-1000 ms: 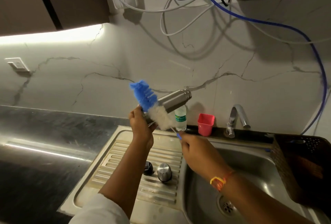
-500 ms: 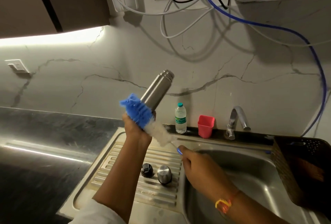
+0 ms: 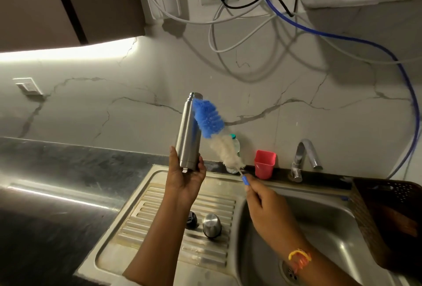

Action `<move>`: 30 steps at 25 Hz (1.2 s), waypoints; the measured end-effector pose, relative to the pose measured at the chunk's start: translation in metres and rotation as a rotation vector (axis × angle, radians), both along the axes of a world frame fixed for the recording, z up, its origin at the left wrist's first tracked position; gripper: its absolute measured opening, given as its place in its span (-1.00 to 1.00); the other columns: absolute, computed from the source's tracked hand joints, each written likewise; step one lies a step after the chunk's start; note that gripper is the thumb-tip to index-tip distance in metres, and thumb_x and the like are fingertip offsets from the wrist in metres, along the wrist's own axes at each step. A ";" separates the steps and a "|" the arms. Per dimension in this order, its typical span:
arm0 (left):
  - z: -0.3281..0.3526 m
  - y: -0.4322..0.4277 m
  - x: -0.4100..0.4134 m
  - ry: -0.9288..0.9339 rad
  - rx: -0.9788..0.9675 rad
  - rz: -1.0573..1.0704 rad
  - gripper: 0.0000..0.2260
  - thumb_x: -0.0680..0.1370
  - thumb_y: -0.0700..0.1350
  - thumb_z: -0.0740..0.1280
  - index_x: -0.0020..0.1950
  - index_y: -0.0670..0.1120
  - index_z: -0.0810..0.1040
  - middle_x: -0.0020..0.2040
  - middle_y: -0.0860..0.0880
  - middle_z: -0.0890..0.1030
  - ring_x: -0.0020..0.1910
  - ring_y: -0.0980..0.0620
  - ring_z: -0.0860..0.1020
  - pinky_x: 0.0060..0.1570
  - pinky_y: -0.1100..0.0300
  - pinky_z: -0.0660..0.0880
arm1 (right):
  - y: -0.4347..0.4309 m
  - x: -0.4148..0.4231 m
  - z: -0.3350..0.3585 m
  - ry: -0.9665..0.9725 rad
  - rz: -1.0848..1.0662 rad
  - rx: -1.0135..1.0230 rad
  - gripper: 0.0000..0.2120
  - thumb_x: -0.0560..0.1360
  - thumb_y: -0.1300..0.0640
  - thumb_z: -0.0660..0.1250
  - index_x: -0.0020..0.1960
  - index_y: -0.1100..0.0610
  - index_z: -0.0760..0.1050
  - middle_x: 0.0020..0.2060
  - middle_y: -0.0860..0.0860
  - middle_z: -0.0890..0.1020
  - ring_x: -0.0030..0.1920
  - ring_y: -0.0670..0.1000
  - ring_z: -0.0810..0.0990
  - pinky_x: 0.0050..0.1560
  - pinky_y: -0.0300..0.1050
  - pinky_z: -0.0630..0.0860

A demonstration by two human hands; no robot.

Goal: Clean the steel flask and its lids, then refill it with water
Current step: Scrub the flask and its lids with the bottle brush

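The brush point(image 3: 206, 116) hides most of the small bottle point(image 3: 237, 145); the basket point(image 3: 388, 205) runs off the right edge.

Sink drainboard point(image 3: 159, 199): black lid point(image 3: 191, 220), steel lid point(image 3: 212, 225) side by side.

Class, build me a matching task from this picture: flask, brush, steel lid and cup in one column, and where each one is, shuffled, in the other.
Things
1. flask
2. brush
3. steel lid
4. cup

Places
a. held in the right hand
b. on the draining board
c. standing near the tap
d. held in the left hand

Pairs: 1-d, 2-a, 3-b, 4-c
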State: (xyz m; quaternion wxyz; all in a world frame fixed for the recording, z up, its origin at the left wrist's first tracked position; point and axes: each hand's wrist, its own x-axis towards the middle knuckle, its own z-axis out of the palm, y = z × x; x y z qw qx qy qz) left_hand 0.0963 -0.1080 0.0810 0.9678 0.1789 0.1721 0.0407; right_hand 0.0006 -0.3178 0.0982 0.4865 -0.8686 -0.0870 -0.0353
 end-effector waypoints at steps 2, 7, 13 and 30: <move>0.000 -0.004 -0.004 -0.048 0.023 -0.013 -0.34 0.44 0.04 0.56 0.44 -0.19 0.44 0.29 -0.26 0.54 0.20 -0.14 0.59 0.16 0.04 0.62 | 0.004 -0.002 -0.003 0.025 0.003 0.016 -0.63 0.68 0.04 0.13 0.47 -0.10 0.37 -0.44 -0.04 0.50 -0.47 -0.20 0.46 -0.49 -0.26 0.34; -0.001 -0.013 -0.010 -0.130 0.210 -0.199 -0.52 0.55 -0.02 0.43 0.40 -0.20 0.48 0.31 -0.31 0.59 0.25 -0.25 0.61 0.34 -0.16 0.50 | 0.003 -0.005 -0.003 0.033 0.010 -0.007 -0.63 0.68 0.04 0.13 0.47 -0.09 0.36 -0.46 -0.06 0.46 -0.48 -0.22 0.44 -0.48 -0.30 0.33; 0.006 -0.005 -0.012 -0.102 0.260 -0.228 -0.59 0.48 0.01 0.37 0.27 -0.13 0.59 0.27 -0.25 0.61 0.23 -0.27 0.58 0.42 -0.25 0.37 | 0.004 -0.013 0.000 0.113 0.061 -0.080 -0.60 0.68 0.01 0.12 0.51 -0.12 0.30 -0.44 -0.03 0.48 -0.48 -0.21 0.46 -0.47 -0.30 0.37; -0.003 -0.020 -0.025 -0.117 0.331 -0.332 -0.44 0.56 0.21 0.35 0.40 -0.17 0.50 0.12 -0.23 0.64 -0.02 -0.13 0.64 -0.05 0.00 0.64 | 0.006 0.017 0.022 0.094 0.054 -0.206 -0.82 0.66 -0.02 0.13 -0.05 -0.18 0.46 -0.39 -0.10 0.44 -0.39 -0.16 0.42 -0.41 -0.24 0.31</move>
